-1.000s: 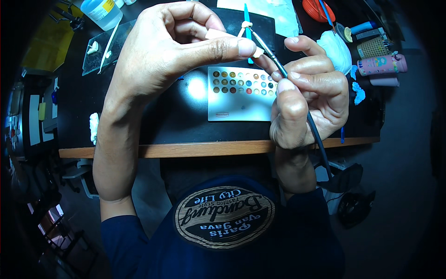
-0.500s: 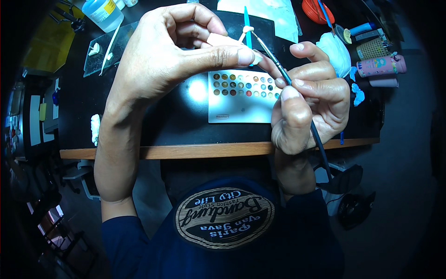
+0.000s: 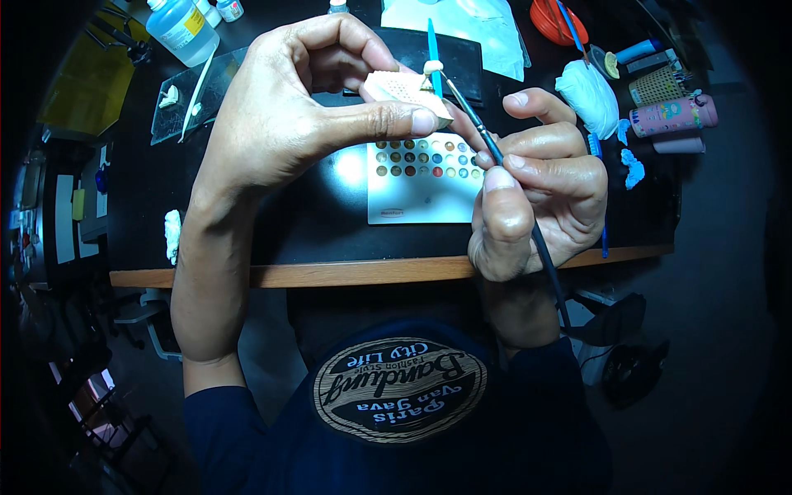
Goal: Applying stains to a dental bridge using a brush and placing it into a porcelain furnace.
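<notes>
Between thumb and fingers, my left hand (image 3: 289,124) is closed on a pale block full of small holes (image 3: 398,88). A small cream tooth-shaped piece (image 3: 433,67) stands on a thin peg at the block's far right end. My right hand (image 3: 540,169) pinches a slim dark brush (image 3: 467,109) like a pen, thumb against fingers. The brush's tip is at the right side of the tooth-shaped piece; whether it touches cannot be made out. Below both hands lies a white palette (image 3: 421,198) with rows of coloured wells, its right part hidden by my right hand.
A glass slab (image 3: 165,124) with white bits and a pale stick lies left, near a liquid bottle (image 3: 186,37). A blue pointed stick (image 3: 432,37) shows behind the block. Right are a white bundle (image 3: 590,95), a red bowl (image 3: 557,21) and a pink bottle (image 3: 672,115).
My left hand has turned the block so its holed face now shows. The tooth-shaped piece sits slightly lower. My right hand and the brush have shifted a little to the left.
</notes>
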The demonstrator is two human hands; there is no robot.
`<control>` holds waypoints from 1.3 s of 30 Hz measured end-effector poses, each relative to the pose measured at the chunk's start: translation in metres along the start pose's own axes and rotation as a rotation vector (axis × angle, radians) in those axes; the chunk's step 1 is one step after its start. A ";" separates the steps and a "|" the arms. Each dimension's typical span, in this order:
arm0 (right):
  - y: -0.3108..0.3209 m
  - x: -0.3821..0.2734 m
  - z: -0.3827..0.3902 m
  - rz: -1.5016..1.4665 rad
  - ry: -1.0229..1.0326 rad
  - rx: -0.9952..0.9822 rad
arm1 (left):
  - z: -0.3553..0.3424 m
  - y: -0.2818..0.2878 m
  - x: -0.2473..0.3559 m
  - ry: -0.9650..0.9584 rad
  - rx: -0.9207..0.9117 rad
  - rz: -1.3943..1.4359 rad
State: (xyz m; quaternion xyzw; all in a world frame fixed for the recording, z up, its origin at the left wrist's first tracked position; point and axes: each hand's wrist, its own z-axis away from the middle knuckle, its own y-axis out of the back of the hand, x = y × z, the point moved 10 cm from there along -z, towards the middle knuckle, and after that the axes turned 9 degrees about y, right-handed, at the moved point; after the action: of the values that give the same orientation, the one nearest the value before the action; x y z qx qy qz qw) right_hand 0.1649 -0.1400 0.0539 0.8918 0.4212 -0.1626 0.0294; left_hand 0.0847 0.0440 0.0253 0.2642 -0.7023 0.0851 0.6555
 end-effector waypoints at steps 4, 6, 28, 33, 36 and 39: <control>-0.001 -0.004 -0.005 0.023 0.072 -0.055 | -0.001 -0.002 -0.002 0.031 -0.020 -0.011; 0.000 -0.005 -0.005 0.077 0.072 -0.031 | -0.001 -0.002 -0.003 0.053 -0.028 0.005; -0.001 -0.001 0.001 -0.031 -0.053 -0.076 | -0.004 -0.016 -0.006 0.025 -0.149 0.301; -0.001 -0.004 -0.001 -0.027 -0.044 -0.078 | -0.006 -0.028 -0.009 0.079 -0.303 0.517; -0.002 -0.004 -0.002 -0.037 -0.055 -0.019 | -0.006 -0.031 -0.011 0.091 -0.353 0.593; -0.002 -0.005 -0.004 -0.002 -0.029 -0.045 | -0.005 -0.039 -0.010 0.114 -0.425 0.685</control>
State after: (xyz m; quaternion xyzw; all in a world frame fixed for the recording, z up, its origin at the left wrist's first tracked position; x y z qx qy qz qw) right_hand 0.1613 -0.1415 0.0591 0.8880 0.4251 -0.1662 0.0554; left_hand 0.1077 0.0162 0.0080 -0.1317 -0.7144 0.1659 0.6670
